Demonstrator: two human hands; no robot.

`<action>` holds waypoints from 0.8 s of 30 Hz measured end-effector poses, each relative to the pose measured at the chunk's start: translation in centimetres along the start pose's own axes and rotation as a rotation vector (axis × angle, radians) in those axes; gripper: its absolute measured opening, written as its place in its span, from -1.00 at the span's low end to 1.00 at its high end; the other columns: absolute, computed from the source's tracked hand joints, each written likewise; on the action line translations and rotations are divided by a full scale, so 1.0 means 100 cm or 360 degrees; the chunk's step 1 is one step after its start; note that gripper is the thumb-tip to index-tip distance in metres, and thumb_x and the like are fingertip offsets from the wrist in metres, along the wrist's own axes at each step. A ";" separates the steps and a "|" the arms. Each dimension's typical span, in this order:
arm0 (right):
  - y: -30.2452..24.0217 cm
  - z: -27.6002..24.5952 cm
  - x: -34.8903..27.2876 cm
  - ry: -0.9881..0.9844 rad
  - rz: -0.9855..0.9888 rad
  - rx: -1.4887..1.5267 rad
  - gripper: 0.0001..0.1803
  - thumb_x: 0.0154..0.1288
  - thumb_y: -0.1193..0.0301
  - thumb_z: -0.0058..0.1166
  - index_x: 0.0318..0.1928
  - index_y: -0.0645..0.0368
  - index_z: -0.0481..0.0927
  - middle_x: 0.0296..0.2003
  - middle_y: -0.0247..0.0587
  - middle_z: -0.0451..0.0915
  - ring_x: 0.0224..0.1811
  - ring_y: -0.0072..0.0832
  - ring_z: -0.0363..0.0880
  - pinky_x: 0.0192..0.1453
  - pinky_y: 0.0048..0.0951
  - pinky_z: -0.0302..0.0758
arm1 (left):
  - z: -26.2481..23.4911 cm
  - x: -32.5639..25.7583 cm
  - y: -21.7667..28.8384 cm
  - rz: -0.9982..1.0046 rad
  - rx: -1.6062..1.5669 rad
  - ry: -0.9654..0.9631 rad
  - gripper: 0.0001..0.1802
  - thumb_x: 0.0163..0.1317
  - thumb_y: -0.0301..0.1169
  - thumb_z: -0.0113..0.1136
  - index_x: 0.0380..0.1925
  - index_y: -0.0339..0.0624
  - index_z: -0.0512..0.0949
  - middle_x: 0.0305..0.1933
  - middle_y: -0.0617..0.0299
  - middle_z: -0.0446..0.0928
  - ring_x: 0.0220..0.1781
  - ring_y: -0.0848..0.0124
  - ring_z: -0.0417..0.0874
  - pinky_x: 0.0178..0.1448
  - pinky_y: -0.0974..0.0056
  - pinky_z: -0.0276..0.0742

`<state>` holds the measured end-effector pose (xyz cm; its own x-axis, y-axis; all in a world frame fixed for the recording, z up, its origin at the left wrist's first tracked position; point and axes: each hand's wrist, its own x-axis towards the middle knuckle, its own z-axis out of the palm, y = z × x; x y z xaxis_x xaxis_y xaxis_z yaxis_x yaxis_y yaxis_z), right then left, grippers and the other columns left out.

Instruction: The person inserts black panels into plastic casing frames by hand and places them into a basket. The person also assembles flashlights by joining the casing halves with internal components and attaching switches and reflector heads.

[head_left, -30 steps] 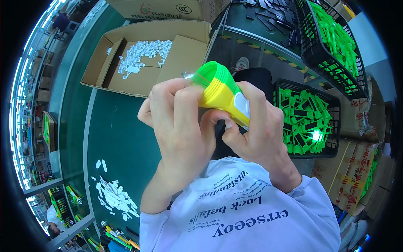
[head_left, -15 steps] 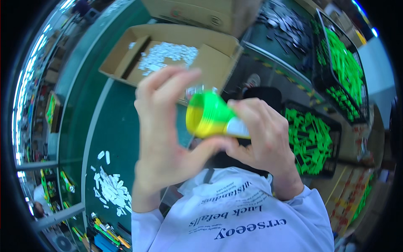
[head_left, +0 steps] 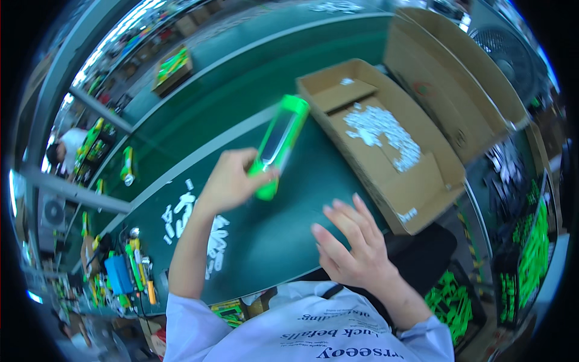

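A long, bright green casing with a dark panel (head_left: 280, 136) is tilted upward in my left hand (head_left: 232, 181). My fingers and thumb close around its lower part, and motion blurs it slightly. To the right, above the front of the green table, my right hand (head_left: 356, 244) is held apart from the casing with its fingers spread and nothing in them. Small white strips (head_left: 217, 244) lie in a loose pile beside my left forearm. More small white pieces (head_left: 386, 136) are inside an open cardboard box (head_left: 374, 184) beyond my right hand.
A larger cardboard box (head_left: 443, 90) stands behind the open one. At left are a blue block (head_left: 119, 274) and several green and yellow tools. Crates with green parts (head_left: 534, 256) are at right. A metal frame post (head_left: 78, 190) crosses the left side. Another person works far left.
My view has swung toward the table. Earlier my right hand gripped a green and yellow piece while my left was open beside it; now my left holds the green casing and my right is free.
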<state>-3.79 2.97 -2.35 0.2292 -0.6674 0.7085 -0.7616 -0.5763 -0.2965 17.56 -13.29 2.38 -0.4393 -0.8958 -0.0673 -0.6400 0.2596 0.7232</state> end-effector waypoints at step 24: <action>0.047 0.081 -0.103 0.0290 0.0233 -0.0239 -0.65 -0.07 0.28 -0.10 -0.40 0.24 0.66 -0.30 -0.05 0.70 -0.21 -0.16 0.71 -0.03 -0.18 0.65 | -0.205 0.195 -0.291 -0.1017 0.1226 0.0512 -0.18 0.28 0.26 -0.11 0.08 -0.32 0.58 0.13 -0.26 0.56 0.25 -0.12 0.54 0.31 -0.03 0.43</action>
<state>-4.80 3.31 -16.24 0.0078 -0.6347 0.7727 -0.8630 -0.3945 -0.3154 40.57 -45.74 -5.90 0.2372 -0.9714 -0.0145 -0.9713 -0.2368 -0.0226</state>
